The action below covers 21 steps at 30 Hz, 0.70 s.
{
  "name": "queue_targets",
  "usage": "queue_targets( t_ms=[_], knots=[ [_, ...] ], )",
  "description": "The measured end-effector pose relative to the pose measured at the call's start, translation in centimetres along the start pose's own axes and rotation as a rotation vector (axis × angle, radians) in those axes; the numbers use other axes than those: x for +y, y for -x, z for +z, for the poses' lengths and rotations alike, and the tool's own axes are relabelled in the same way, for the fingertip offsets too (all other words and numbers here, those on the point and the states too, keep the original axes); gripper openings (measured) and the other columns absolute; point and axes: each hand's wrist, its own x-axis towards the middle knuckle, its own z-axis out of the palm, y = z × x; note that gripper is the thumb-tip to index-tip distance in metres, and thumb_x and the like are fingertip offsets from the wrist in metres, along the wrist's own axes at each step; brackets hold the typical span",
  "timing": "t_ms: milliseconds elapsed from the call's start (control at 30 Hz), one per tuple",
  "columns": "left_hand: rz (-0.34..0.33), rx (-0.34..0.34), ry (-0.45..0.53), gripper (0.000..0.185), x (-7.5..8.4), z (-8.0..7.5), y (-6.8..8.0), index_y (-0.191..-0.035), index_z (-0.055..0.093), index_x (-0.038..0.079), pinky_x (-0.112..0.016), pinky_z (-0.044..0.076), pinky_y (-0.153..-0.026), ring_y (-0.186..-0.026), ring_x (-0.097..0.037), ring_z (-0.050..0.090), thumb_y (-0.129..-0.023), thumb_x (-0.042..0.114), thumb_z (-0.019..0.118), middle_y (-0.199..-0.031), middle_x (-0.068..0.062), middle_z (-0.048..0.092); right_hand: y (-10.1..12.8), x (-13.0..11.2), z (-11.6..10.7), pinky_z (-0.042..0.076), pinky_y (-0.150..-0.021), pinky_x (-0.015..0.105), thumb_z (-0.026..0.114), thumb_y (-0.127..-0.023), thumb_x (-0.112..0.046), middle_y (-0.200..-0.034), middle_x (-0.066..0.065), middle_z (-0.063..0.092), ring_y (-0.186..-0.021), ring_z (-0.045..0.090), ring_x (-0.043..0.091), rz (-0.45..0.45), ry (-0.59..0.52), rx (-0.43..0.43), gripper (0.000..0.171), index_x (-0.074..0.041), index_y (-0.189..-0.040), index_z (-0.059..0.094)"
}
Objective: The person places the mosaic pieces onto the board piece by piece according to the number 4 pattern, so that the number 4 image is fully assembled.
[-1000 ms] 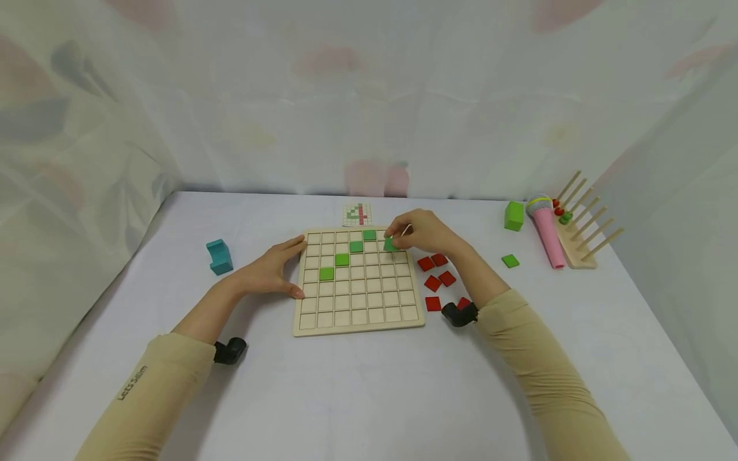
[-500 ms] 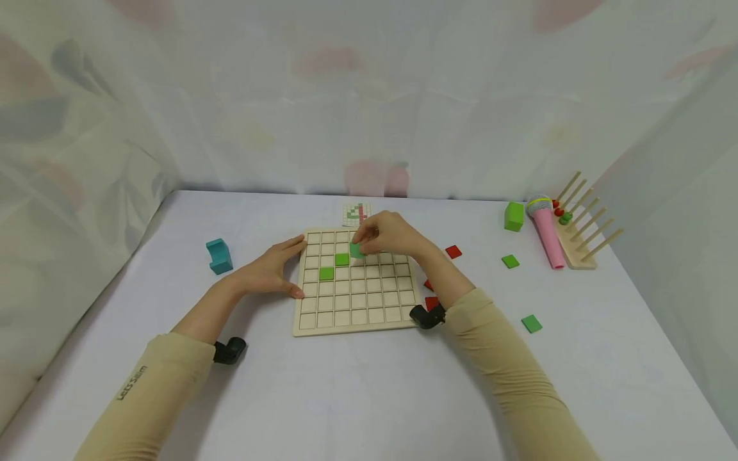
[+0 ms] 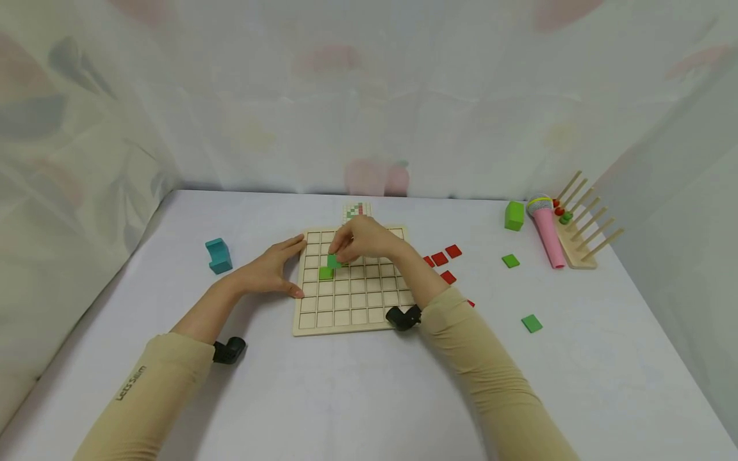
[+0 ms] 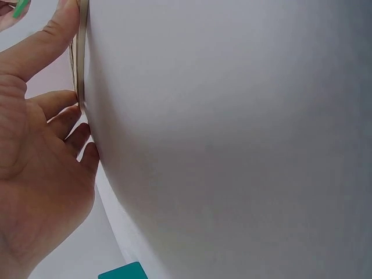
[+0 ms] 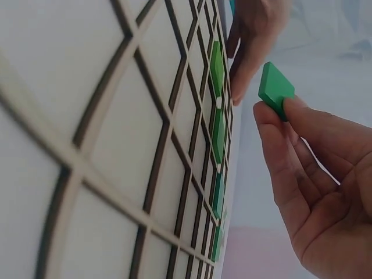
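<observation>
A green tile is pinched in the fingertips of the right hand, just above the left part of the wooden grid board. In the wrist view several green tiles sit in the board's cells in a diagonal line; from the head view only one shows, near the held tile. The left hand lies flat with straight fingers against the board's left edge. Red tiles lie on the worktop right of the board, two green tiles farther right.
</observation>
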Motion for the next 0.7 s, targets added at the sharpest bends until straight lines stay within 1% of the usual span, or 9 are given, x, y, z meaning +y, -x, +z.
queue_targets(
  t_ms=[133, 267, 400, 567, 700],
  knots=[
    [0.001, -0.001, 0.007, 0.121, -0.1, 0.0, 0.0, -0.157, 0.017, -0.001, -0.064, 0.015, -0.122, -0.153, -0.046, 0.009, -0.069, 0.039, 0.089, -0.168, -0.018, 0.007, -0.4, -0.3, 0.5, 0.061, -0.073, 0.029, 0.070, -0.082, 0.001, -0.082, 0.006, 0.073, -0.072, 0.070, 0.014, -0.001, 0.011, -0.037, 0.014, -0.004, -0.095, 0.076],
    [0.008, 0.001, 0.014, 0.120, -0.2, -0.1, 0.0, -0.157, 0.017, -0.001, -0.064, 0.014, -0.122, -0.153, -0.046, 0.008, -0.069, 0.039, 0.089, -0.168, -0.018, 0.007, -0.9, -0.2, 1.0, 0.060, -0.072, 0.031, 0.071, -0.082, -0.001, -0.080, 0.002, 0.073, -0.069, 0.067, 0.011, 0.013, 0.079, -0.085, 0.016, -0.007, -0.095, 0.076],
    [0.013, 0.002, 0.016, 0.120, -0.2, -0.1, 0.0, -0.157, 0.018, -0.001, -0.063, 0.014, -0.122, -0.153, -0.046, 0.008, -0.069, 0.039, 0.089, -0.168, -0.019, 0.007, -1.1, -0.3, 1.6, 0.060, -0.071, 0.030, 0.073, -0.081, -0.003, -0.081, 0.001, 0.074, -0.067, 0.068, 0.011, 0.024, 0.136, -0.128, 0.016, -0.008, -0.096, 0.076],
    [0.019, 0.004, 0.019, 0.119, -0.1, -0.1, 0.1, -0.156, 0.018, -0.002, -0.063, 0.014, -0.123, -0.153, -0.046, 0.008, -0.069, 0.037, 0.089, -0.167, -0.020, 0.008, -1.2, -0.6, 2.3, 0.060, -0.067, 0.027, 0.075, -0.081, -0.002, -0.079, 0.003, 0.074, -0.066, 0.068, 0.013, 0.040, 0.160, -0.149, 0.013, -0.008, -0.093, 0.076],
    [0.025, 0.004, 0.021, 0.119, -0.1, -0.1, 0.1, -0.156, 0.019, -0.003, -0.063, 0.014, -0.123, -0.153, -0.046, 0.009, -0.069, 0.038, 0.089, -0.167, -0.021, 0.008, -1.3, -0.7, 2.7, 0.057, -0.064, 0.024, 0.075, -0.081, -0.003, -0.075, 0.000, 0.072, -0.064, 0.066, 0.012, 0.050, 0.183, -0.148, 0.013, -0.009, -0.092, 0.077]
  ],
)
